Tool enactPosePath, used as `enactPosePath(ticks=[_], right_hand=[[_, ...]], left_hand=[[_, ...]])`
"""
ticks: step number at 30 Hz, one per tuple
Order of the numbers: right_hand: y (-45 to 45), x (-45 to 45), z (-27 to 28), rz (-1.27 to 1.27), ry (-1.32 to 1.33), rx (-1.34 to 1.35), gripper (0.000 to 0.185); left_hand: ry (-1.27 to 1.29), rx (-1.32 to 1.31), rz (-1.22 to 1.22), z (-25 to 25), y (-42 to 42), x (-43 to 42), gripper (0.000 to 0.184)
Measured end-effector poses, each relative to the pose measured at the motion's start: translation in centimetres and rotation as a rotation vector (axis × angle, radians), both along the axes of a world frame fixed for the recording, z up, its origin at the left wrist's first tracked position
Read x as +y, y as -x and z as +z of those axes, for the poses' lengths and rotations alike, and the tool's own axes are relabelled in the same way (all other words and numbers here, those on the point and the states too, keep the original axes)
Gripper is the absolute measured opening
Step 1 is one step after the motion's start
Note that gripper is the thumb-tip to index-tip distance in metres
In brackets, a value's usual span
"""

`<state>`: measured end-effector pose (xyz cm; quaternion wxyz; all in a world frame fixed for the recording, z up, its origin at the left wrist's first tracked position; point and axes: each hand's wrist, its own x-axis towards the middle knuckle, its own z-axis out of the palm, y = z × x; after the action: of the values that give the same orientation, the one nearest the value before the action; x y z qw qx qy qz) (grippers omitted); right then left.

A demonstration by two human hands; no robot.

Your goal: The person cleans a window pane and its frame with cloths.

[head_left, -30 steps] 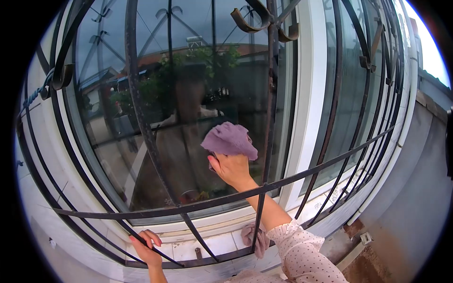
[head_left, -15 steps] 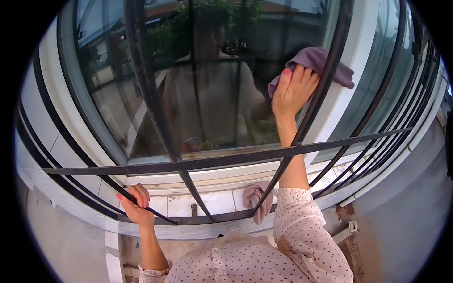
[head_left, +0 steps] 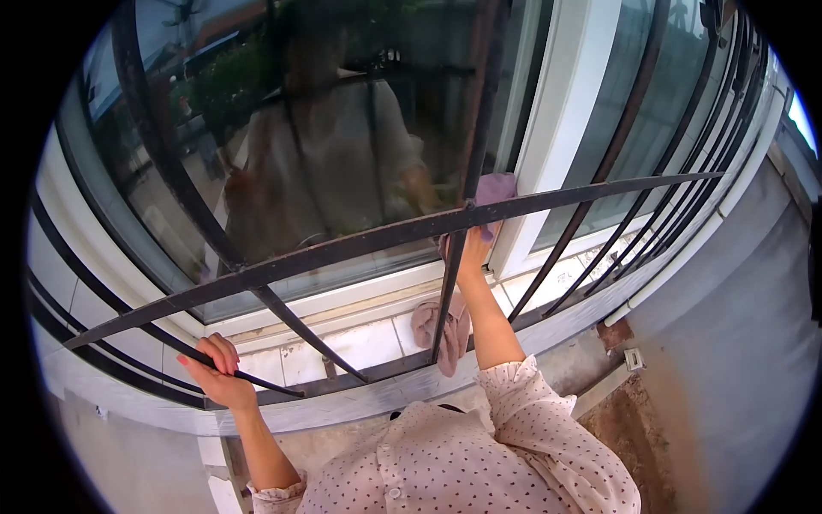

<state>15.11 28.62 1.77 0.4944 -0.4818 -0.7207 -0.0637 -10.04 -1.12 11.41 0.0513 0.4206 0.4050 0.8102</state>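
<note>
My left hand (head_left: pixel 221 377) is closed around a thin black bar (head_left: pixel 163 336) of the window grille, low on the left. Reaching through the grille, my right hand (head_left: pixel 473 254) has a purple cloth (head_left: pixel 497 188) at the lower right corner of the dark window pane (head_left: pixel 334 188), beside the white frame (head_left: pixel 572 103). The crossbar and an upright bar hide part of that hand and its fingers. Below it, a dusty pink cloth (head_left: pixel 445 330) hangs over the tiled sill (head_left: pixel 370 344) and the grille's bottom rail.
The black crossbar (head_left: pixel 342 240) runs across the whole view, with several upright bars crossing it. A second pane (head_left: pixel 612 146) lies behind bars on the right. A grey wall (head_left: pixel 719 343) and a small white fitting (head_left: pixel 634 360) are at the lower right.
My right hand has moved down the pane with the purple cloth, from above the crossbar to the lower corner. The left hand keeps its grip. The whole view has shifted and tilted.
</note>
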Motion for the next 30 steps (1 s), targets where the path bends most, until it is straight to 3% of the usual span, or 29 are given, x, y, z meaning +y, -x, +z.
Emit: enactPosePath(ticks=[1, 3, 4, 6, 10, 13, 14, 16, 17, 20, 22, 26, 30], right_hand=[[-0.4, 0.4, -0.4, 0.016, 0.083, 0.086, 0.034], [0.4, -3.7, 1.5, -0.033, -0.164, 0.287, 0.037], [-0.4, -5.0, 0.2, 0.048, 0.004, 0.253, 0.034], [-1.7, -5.5, -2.6, 0.115, 0.078, 0.187, 0.028], [-0.1, -5.2, 0.9, 0.150, -0.158, 0.265, 0.023], [2.1, -2.8, 0.9, 0.466, -0.278, -0.091, 0.018], [4.5, -4.0, 3.4, 0.445, -0.517, -0.218, 0.017], [9.0, -4.7, 5.3, 0.808, -0.329, -0.197, 0.016], [11.8, -5.3, 5.9, 0.867, -0.290, -0.218, 0.019], [18.0, -6.7, 7.3, 0.948, -0.430, -0.600, 0.031], [21.1, -10.1, 10.9, 0.799, -0.866, -0.875, 0.036], [26.6, -11.9, 9.8, 0.944, -1.004, -0.885, 0.038], [28.3, -12.2, 6.1, 0.950, -0.938, -0.962, 0.043]], left_hand=[[0.004, -0.005, 0.007, 0.1, -0.1, 0.0, 0.053], [0.001, -0.024, 0.025, 0.1, -0.3, 0.0, 0.053], [0.009, -0.008, 0.008, 0.2, -0.3, -0.1, 0.053], [0.019, -0.018, -0.005, 0.0, -0.1, -0.2, 0.054], [0.005, 0.023, -0.003, -0.2, 0.2, -0.1, 0.054], [0.033, 0.039, -0.006, -0.5, 0.5, -0.4, 0.057], [0.038, 0.047, 0.003, -0.6, 0.6, -0.5, 0.057], [0.028, 0.029, -0.021, -1.2, 0.8, -0.4, 0.058], [0.043, 0.025, -0.010, -0.7, 0.5, -0.5, 0.059], [0.080, 0.050, 0.017, -0.6, 0.4, -0.8, 0.061], [0.061, 0.074, 0.075, -0.4, 0.2, -0.6, 0.060], [0.117, 0.085, 0.189, -0.7, 0.0, -0.6, 0.062], [0.104, 0.104, 0.246, -0.5, -0.1, -0.5, 0.060]])
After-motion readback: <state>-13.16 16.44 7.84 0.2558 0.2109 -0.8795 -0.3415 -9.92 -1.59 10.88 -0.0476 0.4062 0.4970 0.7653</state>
